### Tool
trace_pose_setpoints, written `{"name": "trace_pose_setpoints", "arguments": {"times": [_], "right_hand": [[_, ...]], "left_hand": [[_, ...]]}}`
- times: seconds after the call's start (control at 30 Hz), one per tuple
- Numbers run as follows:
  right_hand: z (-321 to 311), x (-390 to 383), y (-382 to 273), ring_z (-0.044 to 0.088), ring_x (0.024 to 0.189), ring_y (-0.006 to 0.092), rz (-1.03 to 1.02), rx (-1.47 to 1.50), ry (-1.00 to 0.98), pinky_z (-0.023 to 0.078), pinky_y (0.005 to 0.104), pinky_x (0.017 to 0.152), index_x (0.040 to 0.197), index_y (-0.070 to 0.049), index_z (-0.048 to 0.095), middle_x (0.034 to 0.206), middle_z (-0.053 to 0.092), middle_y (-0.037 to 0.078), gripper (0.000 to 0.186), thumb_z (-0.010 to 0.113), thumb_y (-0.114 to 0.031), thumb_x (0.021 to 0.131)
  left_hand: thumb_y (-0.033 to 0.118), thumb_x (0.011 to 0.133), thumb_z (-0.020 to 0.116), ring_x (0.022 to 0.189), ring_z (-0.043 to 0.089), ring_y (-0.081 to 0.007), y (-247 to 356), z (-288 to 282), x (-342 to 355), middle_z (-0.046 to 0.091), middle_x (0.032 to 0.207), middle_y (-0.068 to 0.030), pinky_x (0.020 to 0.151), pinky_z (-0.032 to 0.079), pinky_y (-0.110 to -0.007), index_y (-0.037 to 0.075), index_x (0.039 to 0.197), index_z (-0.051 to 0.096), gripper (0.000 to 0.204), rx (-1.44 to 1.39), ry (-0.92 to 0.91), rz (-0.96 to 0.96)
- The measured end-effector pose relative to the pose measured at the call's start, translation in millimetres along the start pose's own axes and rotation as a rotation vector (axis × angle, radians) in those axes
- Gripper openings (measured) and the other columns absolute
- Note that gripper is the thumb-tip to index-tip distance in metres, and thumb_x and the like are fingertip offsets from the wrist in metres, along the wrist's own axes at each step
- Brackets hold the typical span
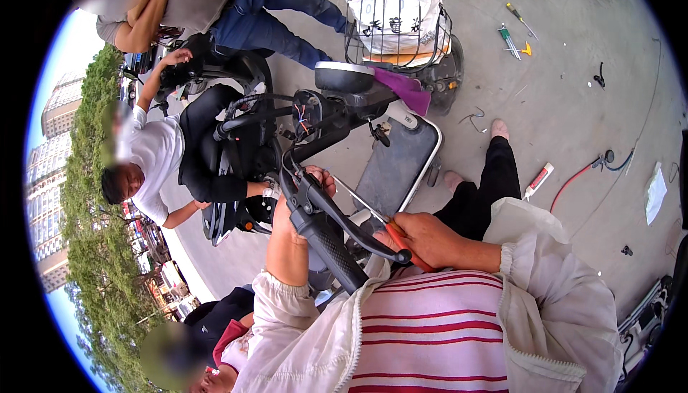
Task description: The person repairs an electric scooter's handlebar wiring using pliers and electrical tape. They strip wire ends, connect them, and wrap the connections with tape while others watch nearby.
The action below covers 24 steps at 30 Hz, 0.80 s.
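A scooter's black handlebar [326, 235] with a textured grip and a black brake lever [351, 224] points toward my chest. My left hand [321, 179] reaches beneath the bar, its fingers curled round by the lever mount; part of the palm is hidden. In my right hand [430, 241], closed beside the lever's end, is a screwdriver [398, 235] with a red-orange handle. Its metal shaft slants up and left toward my left fingers; I cannot tell whether the tip touches a screw. Loose coloured wires [302, 117] stick out of the scooter's open front.
Ahead are a wire basket [356, 35] holding a white bag, and a dark footboard [394, 156]. On the ground right lie screwdrivers [509, 40], a white tube [539, 180] and a red hose [573, 181]. At left, a person in a white shirt [161, 153] crouches by another scooter; others are near.
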State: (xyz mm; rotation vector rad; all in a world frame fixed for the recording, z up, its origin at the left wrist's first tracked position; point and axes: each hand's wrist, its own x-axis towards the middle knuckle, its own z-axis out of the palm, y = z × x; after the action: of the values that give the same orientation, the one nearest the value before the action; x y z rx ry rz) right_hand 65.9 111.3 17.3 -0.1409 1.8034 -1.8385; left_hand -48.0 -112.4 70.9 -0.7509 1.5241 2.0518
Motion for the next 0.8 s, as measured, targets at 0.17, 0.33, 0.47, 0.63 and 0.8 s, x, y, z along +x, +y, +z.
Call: {"name": "trace_pose_setpoints", "arguments": {"times": [0.17,0.33,0.47,0.63,0.8], "right_hand": [[0.6,9.8,-9.3,0.058,0.06,0.0343,0.017,0.065,-0.01,0.045,0.0409,0.06,0.072,0.002,0.057,0.065,0.059,0.017,0.058,0.057,-0.052,0.092],[-0.8,11.5,-11.5,0.058,0.058,0.0338,-0.018,0.093,0.022,0.045,0.0416,0.06,0.074,0.002,0.058,0.063,0.059,0.017,0.056,0.057,-0.051,0.092],[-3.0,13.3,-6.7,0.062,0.06,0.0378,-0.037,-0.105,0.081,0.049,0.0438,0.059,0.077,0.004,0.058,0.064,0.061,0.022,0.061,0.059,-0.055,0.089],[-12.8,13.2,-11.4,0.064,0.059,0.0403,-0.03,-0.325,0.11,0.051,0.0454,0.055,0.08,0.006,0.057,0.06,0.06,0.023,0.067,0.057,-0.06,0.087],[-18.9,14.7,-15.9,0.064,0.055,0.039,-0.027,-0.451,0.105,0.051,0.045,0.051,0.08,0.006,0.056,0.058,0.06,0.021,0.067,0.057,-0.061,0.087]], "left_hand": [[0.006,0.084,0.069,0.081,0.063,-0.0243,-0.9,-0.3,0.5,0.059,0.088,-0.0133,0.077,0.057,-0.034,-0.004,0.092,0.058,0.017,0.011,-0.035,0.033],[0.011,0.085,0.069,0.082,0.063,-0.0229,-1.1,-1.4,0.3,0.057,0.089,-0.0125,0.077,0.057,-0.031,-0.003,0.085,0.057,0.019,0.119,-0.045,0.08],[0.012,0.084,0.07,0.08,0.061,-0.0218,-1.6,-1.7,3.0,0.057,0.083,-0.0124,0.071,0.055,-0.029,-0.003,0.081,0.057,0.02,0.154,-0.051,0.076],[0.013,0.083,0.067,0.075,0.057,-0.0203,-0.6,6.2,1.8,0.054,0.074,-0.011,0.067,0.051,-0.028,-0.002,0.072,0.053,0.023,0.214,-0.049,0.127],[0.014,0.082,0.066,0.074,0.056,-0.02,1.8,9.4,0.3,0.052,0.073,-0.0106,0.067,0.051,-0.028,-0.001,0.069,0.05,0.026,0.279,-0.056,0.151]]}}
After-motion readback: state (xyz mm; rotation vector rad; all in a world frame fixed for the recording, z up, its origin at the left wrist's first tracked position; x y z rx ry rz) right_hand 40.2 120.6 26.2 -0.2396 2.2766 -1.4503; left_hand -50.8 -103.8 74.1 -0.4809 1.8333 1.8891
